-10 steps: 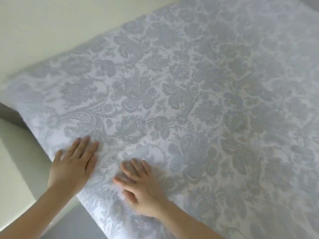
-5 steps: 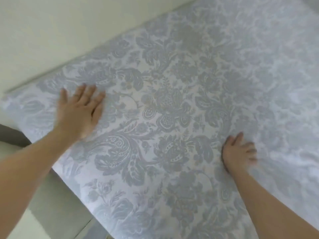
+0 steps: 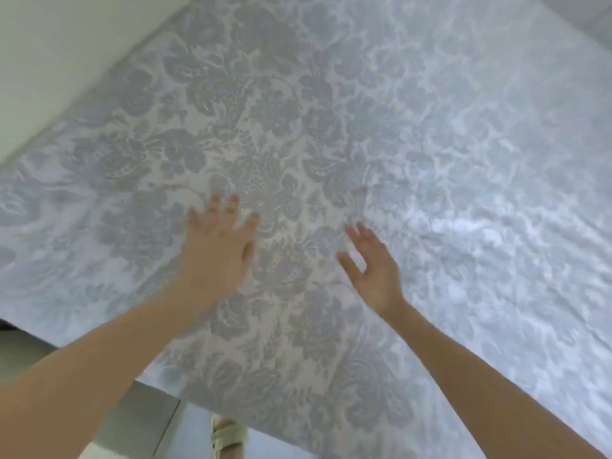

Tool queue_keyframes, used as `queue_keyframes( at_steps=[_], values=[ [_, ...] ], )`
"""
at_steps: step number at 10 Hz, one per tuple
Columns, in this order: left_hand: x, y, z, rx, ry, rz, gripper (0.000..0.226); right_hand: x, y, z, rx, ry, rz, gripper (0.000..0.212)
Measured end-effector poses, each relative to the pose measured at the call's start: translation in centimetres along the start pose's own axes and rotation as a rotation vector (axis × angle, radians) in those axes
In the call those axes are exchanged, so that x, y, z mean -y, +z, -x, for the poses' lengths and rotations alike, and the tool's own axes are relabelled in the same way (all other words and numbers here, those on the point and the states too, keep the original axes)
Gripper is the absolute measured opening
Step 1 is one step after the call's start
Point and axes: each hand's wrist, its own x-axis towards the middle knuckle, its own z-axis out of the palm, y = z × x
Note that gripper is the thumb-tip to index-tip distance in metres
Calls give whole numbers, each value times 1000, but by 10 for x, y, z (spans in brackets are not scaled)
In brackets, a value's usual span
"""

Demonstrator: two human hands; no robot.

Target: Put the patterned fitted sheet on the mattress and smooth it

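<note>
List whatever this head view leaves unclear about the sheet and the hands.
Head view only:
1. Patterned fitted sheet: corners cut off by the frame edges, hem hidden below the near side.
2. Its bright right part: glare washes out any wrinkles.
3. Right hand: blurred, so contact with the sheet is unsure; left hand looks flat on it.
4. Sandalled foot: cut by the bottom edge.

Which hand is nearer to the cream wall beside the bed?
Left. The left hand is over the blue-grey floral sheet, toward the plain cream wall; the right hand is farther from it.
</note>
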Motion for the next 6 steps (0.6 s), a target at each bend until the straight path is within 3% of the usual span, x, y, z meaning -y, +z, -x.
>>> queue_keyframes(
  at_steps=[1,2,3,4,5,6],
  values=[
    [-76,22,-4,174,278,-1,69,-75,-21,6,201,566,294,81],
    [-95,61,49,374,409,-134,89,-145,6,128,288,870,282,92],
    [-89,58,94,390,389,-170,97,-164,30,253,311,920,346,88],
    [-91,46,108,571,309,-286,99,-156,7,288,429,950,191,86],
    [-96,31,112,650,221,-264,102,-163,-24,305,422,938,95,83],
    [-124,2,117,718,168,-212,96,-156,-68,310,247,866,86,59]
  ],
)
